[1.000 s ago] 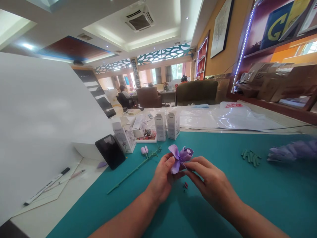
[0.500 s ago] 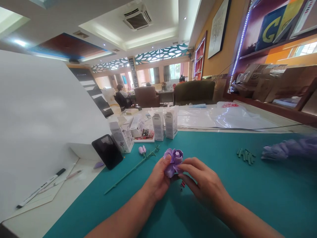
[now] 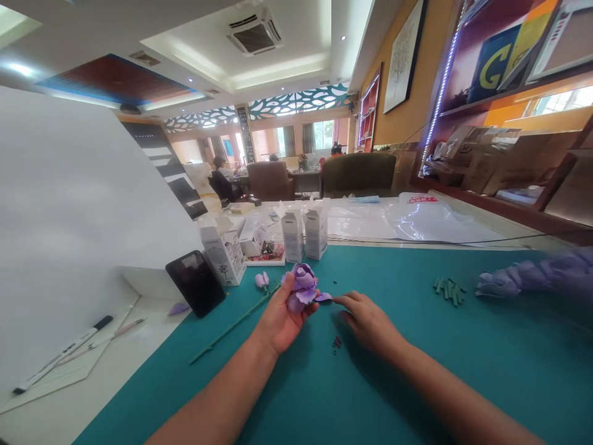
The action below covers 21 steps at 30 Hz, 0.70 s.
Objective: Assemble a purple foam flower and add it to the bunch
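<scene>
My left hand (image 3: pixel 277 318) is closed around a purple artificial flower (image 3: pixel 303 285), thumb on its left side and petals facing up. Just right of the bloom is a single purple petal (image 3: pixel 323 297); whether it is joined to the flower I cannot tell. At that petal's right edge is the index fingertip of my right hand (image 3: pixel 365 318), with the thumb apart below it. Several tiny dark red pieces (image 3: pixel 337 342) lie on the mat between my hands. Left of the flower are a lilac bud (image 3: pixel 262 280) and a thin green stem (image 3: pixel 231 327).
A teal mat (image 3: pixel 398 383) covers the table. White boxes (image 3: pixel 316 233) stand at the back, beside a black tablet (image 3: pixel 195 283). Short green pieces (image 3: pixel 449 290) and wrapped purple material (image 3: pixel 523 278) lie right. Pens (image 3: pixel 65 355) are at far left. People sit in the background.
My left hand has tilted the flower and shifted it left and up. My right hand has drawn away from the bloom, and a petal now shows between them. The view has turned slightly.
</scene>
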### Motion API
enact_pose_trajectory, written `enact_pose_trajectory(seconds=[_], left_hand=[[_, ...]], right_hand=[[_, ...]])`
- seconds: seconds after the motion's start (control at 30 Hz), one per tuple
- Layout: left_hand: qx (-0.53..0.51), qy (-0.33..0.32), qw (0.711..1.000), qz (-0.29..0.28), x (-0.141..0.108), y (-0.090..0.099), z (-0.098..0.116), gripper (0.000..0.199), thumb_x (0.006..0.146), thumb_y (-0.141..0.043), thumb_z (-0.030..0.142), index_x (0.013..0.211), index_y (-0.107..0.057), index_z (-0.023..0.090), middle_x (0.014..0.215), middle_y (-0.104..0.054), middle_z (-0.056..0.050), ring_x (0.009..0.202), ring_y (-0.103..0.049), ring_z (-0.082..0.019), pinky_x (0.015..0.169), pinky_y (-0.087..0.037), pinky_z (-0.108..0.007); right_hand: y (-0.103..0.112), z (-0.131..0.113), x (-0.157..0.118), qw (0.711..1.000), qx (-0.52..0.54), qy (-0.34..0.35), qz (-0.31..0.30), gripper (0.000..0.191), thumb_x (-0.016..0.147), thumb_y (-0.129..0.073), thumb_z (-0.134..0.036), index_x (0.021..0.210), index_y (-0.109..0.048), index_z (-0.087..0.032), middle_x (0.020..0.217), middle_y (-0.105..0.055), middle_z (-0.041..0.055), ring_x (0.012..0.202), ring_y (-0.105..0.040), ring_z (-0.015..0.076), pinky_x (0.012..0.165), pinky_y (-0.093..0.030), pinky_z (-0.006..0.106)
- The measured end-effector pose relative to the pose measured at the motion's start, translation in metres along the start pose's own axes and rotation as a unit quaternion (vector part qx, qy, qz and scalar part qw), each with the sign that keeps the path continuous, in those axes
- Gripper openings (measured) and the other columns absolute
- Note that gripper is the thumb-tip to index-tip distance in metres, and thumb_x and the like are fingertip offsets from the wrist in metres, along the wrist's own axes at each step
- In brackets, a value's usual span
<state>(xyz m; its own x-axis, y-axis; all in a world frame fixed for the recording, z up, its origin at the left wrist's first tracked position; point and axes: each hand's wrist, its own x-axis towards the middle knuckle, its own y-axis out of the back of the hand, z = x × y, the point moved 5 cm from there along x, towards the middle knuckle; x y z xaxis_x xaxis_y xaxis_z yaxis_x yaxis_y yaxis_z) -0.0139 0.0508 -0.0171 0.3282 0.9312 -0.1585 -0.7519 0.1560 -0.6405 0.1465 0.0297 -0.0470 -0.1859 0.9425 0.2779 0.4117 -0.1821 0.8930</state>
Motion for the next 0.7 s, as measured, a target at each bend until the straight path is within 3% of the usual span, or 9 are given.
enact_pose_trajectory(seconds=[0.2, 0.33, 0.43, 0.57, 0.7], left_hand=[[-0.007, 0.016, 1.000, 0.014, 0.003, 0.004, -0.002, 0.034, 0.082, -0.059, 0.047, 0.094, -0.065, 0.015, 0.092, -0.068, -0.006, 0.070, -0.063, -0.014, 0.059, -0.051, -0.025], [-0.003, 0.028, 1.000, 0.002, 0.002, 0.004, -0.006, 0.038, 0.080, -0.061, 0.050, 0.096, -0.065, 0.017, 0.093, -0.067, -0.005, 0.069, -0.062, -0.013, 0.056, -0.047, -0.023], [0.004, 0.031, 0.999, -0.004, 0.002, 0.005, -0.007, 0.040, 0.079, -0.060, 0.053, 0.094, -0.065, 0.017, 0.094, -0.067, -0.006, 0.068, -0.060, -0.013, 0.055, -0.045, -0.022], [0.005, 0.033, 0.999, -0.015, 0.002, 0.004, -0.008, 0.041, 0.078, -0.061, 0.055, 0.095, -0.065, 0.018, 0.100, -0.066, -0.006, 0.070, -0.060, -0.013, 0.055, -0.044, -0.022], [0.009, 0.032, 0.999, -0.024, 0.001, 0.003, -0.010, 0.042, 0.076, -0.063, 0.055, 0.095, -0.063, 0.017, 0.092, -0.066, -0.005, 0.069, -0.060, -0.013, 0.056, -0.044, -0.022]], right_hand=[[-0.014, -0.004, 0.026, 0.997, -0.065, 0.015, -0.027, 0.037, 0.087, -0.043, -0.013, 0.121, -0.057, -0.020, 0.119, -0.057, 0.0104, 0.105, -0.053, 0.0231, 0.079, -0.044, 0.030], [-0.020, -0.006, 0.036, 0.993, -0.116, 0.000, -0.031, 0.020, 0.087, -0.047, -0.017, 0.099, -0.063, -0.022, 0.102, -0.061, 0.0084, 0.097, -0.054, 0.0237, 0.067, -0.042, 0.028], [-0.021, -0.005, 0.036, 0.992, -0.126, -0.005, -0.020, 0.023, 0.092, -0.040, -0.021, 0.085, -0.062, -0.022, 0.092, -0.060, 0.0078, 0.090, -0.055, 0.0224, 0.061, -0.039, 0.027], [-0.018, -0.002, 0.029, 0.995, -0.101, 0.009, -0.009, 0.023, 0.092, -0.041, -0.025, 0.081, -0.060, -0.021, 0.088, -0.061, 0.0058, 0.085, -0.056, 0.0203, 0.062, -0.039, 0.026], [-0.009, 0.002, 0.019, 1.000, -0.008, 0.013, -0.015, 0.019, 0.088, -0.045, -0.028, 0.076, -0.058, -0.020, 0.080, -0.063, 0.0027, 0.070, -0.057, 0.0160, 0.059, -0.039, 0.025]])
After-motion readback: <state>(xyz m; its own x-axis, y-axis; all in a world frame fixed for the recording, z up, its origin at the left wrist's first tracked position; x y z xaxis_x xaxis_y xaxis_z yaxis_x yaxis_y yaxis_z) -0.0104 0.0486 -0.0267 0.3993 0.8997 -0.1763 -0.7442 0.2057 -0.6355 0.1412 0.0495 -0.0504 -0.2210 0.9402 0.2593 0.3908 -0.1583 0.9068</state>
